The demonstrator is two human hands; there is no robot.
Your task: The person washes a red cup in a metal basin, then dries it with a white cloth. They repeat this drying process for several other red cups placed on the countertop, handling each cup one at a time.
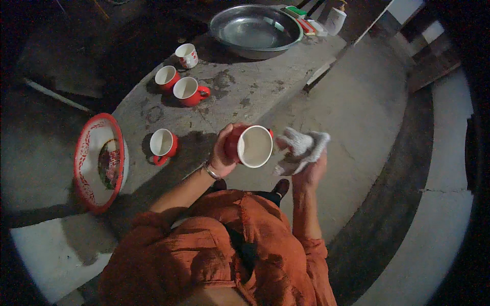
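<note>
My left hand (221, 157) is wrapped round a red mug (256, 147) with a white inside, its mouth facing up toward me. A bracelet circles that wrist. To the right of the mug, my right hand (312, 171) grips a bunched white cloth (301, 148), which hangs apart from the mug and is slightly blurred. On the slab to the left stand a red mug (163, 144) and, farther back, two more red mugs, one nearer (189, 93) and one behind it (166, 77). Beyond them is a white cup (187, 56) with red marks.
A large metal basin (255, 29) sits at the far end of the grey slab (229, 97). Beside it are small green and red packets (306, 25) and a white pump bottle (335, 20). A red-rimmed enamel basin (121, 168) leans at the left edge.
</note>
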